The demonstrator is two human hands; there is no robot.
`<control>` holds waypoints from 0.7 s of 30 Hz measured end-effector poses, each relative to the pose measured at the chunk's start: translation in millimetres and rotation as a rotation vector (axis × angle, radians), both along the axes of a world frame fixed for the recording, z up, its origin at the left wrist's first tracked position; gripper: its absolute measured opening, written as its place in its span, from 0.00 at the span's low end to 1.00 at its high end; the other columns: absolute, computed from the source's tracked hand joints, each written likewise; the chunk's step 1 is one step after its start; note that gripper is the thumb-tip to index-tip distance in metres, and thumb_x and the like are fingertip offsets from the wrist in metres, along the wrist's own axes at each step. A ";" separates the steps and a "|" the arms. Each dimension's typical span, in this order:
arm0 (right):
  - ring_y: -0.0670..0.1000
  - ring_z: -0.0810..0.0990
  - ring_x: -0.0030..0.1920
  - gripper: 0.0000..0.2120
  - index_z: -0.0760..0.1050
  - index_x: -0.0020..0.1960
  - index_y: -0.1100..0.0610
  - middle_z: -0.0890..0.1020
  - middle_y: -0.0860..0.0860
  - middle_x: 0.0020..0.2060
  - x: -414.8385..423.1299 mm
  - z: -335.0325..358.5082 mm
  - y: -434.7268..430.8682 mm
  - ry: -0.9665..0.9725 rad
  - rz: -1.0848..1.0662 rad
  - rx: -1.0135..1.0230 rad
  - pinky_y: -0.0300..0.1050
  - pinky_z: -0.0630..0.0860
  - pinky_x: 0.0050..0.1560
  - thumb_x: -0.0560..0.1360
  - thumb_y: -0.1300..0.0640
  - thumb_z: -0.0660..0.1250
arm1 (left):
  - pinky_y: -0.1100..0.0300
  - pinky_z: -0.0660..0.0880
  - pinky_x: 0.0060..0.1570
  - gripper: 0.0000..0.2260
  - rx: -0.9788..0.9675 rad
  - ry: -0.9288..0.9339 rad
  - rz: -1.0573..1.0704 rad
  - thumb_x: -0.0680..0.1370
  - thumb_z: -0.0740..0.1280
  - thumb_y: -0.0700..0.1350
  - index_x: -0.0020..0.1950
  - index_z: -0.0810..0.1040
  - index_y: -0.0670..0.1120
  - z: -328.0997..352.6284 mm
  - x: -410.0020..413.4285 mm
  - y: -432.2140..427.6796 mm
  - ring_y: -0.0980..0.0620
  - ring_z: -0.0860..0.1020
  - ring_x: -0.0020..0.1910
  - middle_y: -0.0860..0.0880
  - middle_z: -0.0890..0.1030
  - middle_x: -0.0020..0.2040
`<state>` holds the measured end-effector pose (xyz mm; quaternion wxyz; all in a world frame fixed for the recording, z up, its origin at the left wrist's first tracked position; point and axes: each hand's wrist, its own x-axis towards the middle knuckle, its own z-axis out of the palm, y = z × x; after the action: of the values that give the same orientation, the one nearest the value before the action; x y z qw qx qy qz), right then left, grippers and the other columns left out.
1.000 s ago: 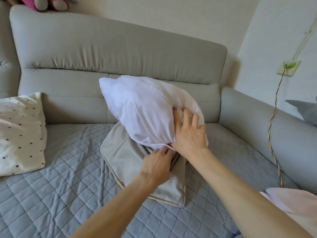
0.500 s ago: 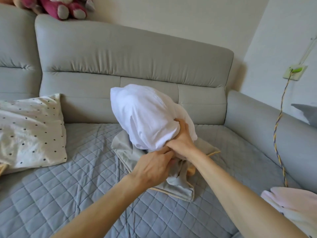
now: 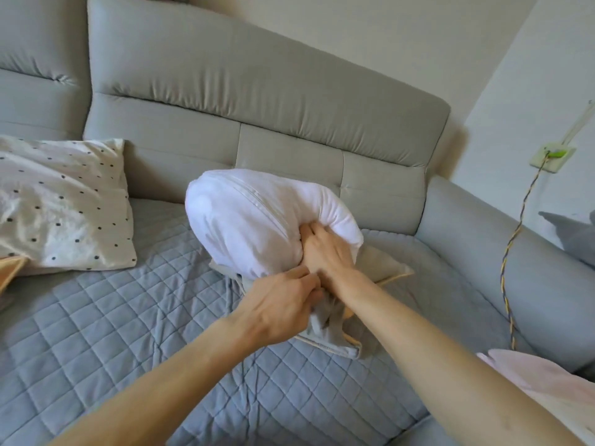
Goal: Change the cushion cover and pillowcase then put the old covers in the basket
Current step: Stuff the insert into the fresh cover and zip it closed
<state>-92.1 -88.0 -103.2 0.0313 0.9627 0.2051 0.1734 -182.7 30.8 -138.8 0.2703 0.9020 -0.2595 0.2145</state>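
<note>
A white cushion insert (image 3: 254,217) stands bunched up on the sofa seat, its lower end tucked into a beige-grey cushion cover (image 3: 331,329) with orange piping. My right hand (image 3: 325,252) presses into the insert's lower right side, fingers dug into the white fabric. My left hand (image 3: 283,307) grips the crumpled opening edge of the cover just below the insert. Much of the cover is hidden under my hands and the insert.
A polka-dot pillow (image 3: 61,207) lies at the left on the grey quilted seat (image 3: 96,349). The sofa armrest (image 3: 515,262) runs along the right, with a braided cable (image 3: 512,252) hanging from a wall socket. Pink fabric (image 3: 547,381) sits at lower right.
The insert has been squeezed rounder and pushed lower into the cover. My right hand sank deeper into it, and my left hand bunched the cover's edge upward. The camera tilted.
</note>
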 end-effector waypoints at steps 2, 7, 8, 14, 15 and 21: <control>0.60 0.79 0.54 0.11 0.76 0.56 0.56 0.80 0.56 0.52 -1.2 10.4 14.9 0.258 0.030 -0.008 0.48 0.72 0.45 0.78 0.53 0.62 | 0.51 0.75 0.41 0.10 -0.111 0.123 0.082 0.82 0.58 0.52 0.45 0.74 0.50 1.6 5.2 21.6 0.48 0.77 0.43 0.56 0.73 0.42; 0.45 0.79 0.41 0.09 0.80 0.50 0.55 0.80 0.49 0.40 -26.7 44.6 9.5 1.164 0.000 0.503 0.40 0.78 0.50 0.77 0.58 0.61 | 0.53 0.73 0.45 0.13 -0.116 0.264 0.187 0.81 0.60 0.53 0.36 0.69 0.56 11.3 12.4 57.1 0.52 0.74 0.43 0.57 0.73 0.39; 0.47 0.75 0.42 0.06 0.78 0.43 0.53 0.77 0.49 0.38 -33.8 42.1 6.1 1.149 -0.011 0.512 0.48 0.76 0.53 0.73 0.55 0.62 | 0.53 0.74 0.45 0.12 -0.109 0.294 0.223 0.81 0.60 0.54 0.37 0.71 0.55 9.9 13.8 60.1 0.51 0.75 0.43 0.57 0.75 0.39; 0.50 0.76 0.34 0.08 0.75 0.35 0.54 0.77 0.50 0.31 -62.4 13.3 -5.4 0.739 0.010 0.091 0.47 0.71 0.35 0.64 0.50 0.71 | 0.54 0.76 0.43 0.13 0.082 0.203 0.276 0.81 0.58 0.57 0.48 0.78 0.53 6.2 -6.3 29.6 0.50 0.79 0.47 0.55 0.80 0.47; 0.48 0.74 0.31 0.10 0.73 0.30 0.52 0.74 0.47 0.27 -64.4 11.7 -15.3 0.714 0.034 0.226 0.46 0.69 0.34 0.63 0.50 0.71 | 0.55 0.76 0.42 0.13 0.075 0.153 0.260 0.81 0.58 0.58 0.51 0.78 0.54 5.6 -10.5 29.2 0.54 0.79 0.47 0.57 0.80 0.48; 0.43 0.65 0.25 0.12 0.64 0.24 0.53 0.66 0.47 0.21 -78.6 -14.4 -94.7 0.345 0.029 0.860 0.37 0.58 0.28 0.62 0.53 0.64 | 0.62 0.76 0.35 0.07 -0.558 -0.160 0.243 0.79 0.65 0.45 0.52 0.78 0.57 6.4 -36.6 46.0 0.59 0.79 0.39 0.60 0.79 0.51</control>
<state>-170.6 -182.7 -117.6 -0.4079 0.9001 0.1302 0.0802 -219.3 76.9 -132.4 0.4585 0.7977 -0.1017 0.3784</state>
